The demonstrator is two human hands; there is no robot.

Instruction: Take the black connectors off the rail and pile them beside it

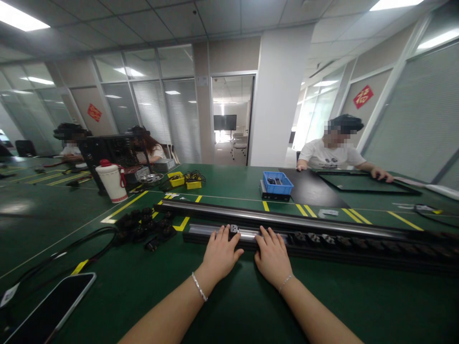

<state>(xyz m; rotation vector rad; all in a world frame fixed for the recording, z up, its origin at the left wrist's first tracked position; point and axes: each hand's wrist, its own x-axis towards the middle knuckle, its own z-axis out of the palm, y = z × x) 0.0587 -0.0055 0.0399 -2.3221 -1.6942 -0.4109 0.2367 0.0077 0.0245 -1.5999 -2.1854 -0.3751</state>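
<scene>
A long black rail with a shiny channel [201, 231] lies across the green table in front of me. My left hand [220, 251] rests on it with fingers stretched out, the fingertips beside a small black socket module [234, 229] in the channel. Just to the right, my right hand [274, 253] lies on the same rail, fingers extended and slightly apart. Beyond that hand, a row of several similar black modules [327, 238] sits along the channel. A second long rail [251, 216] runs behind, roughly parallel. Fingertip contact with the module is hard to make out.
Loose black modules [143, 224] and cables lie at left, near a phone [53, 306]. Behind stand a white bottle [113, 184], yellow bins [193, 182] and a blue bin [278, 183]. A co-worker [332, 155] handles a black frame [369, 190]; two other people sit at far left.
</scene>
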